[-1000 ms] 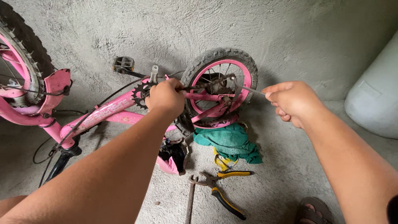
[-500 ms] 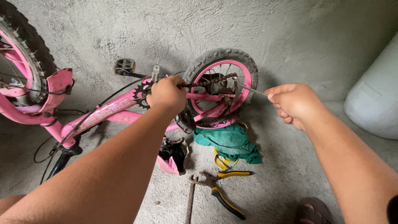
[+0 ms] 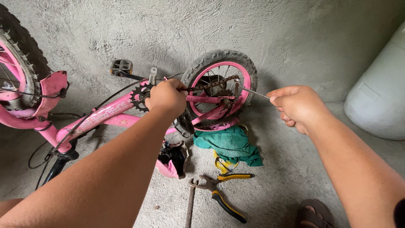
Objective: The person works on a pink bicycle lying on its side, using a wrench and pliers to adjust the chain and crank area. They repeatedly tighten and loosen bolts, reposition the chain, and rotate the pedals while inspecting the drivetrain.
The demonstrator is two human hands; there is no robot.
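Pliers (image 3: 223, 196), rag (image 3: 230, 145) beneath wheel (image 3: 219, 90)

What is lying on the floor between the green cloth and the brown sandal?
In the head view, only bare concrete floor lies between the green cloth and the sandal. The pliers and the wrench lie left of that stretch.

Both forearms are bare, without sleeves, watch or gloves. The left hand (image 3: 168, 97) and right hand (image 3: 297, 106) carry no rings. A dark sleeve edge (image 3: 399, 213) shows at the right upper arm.
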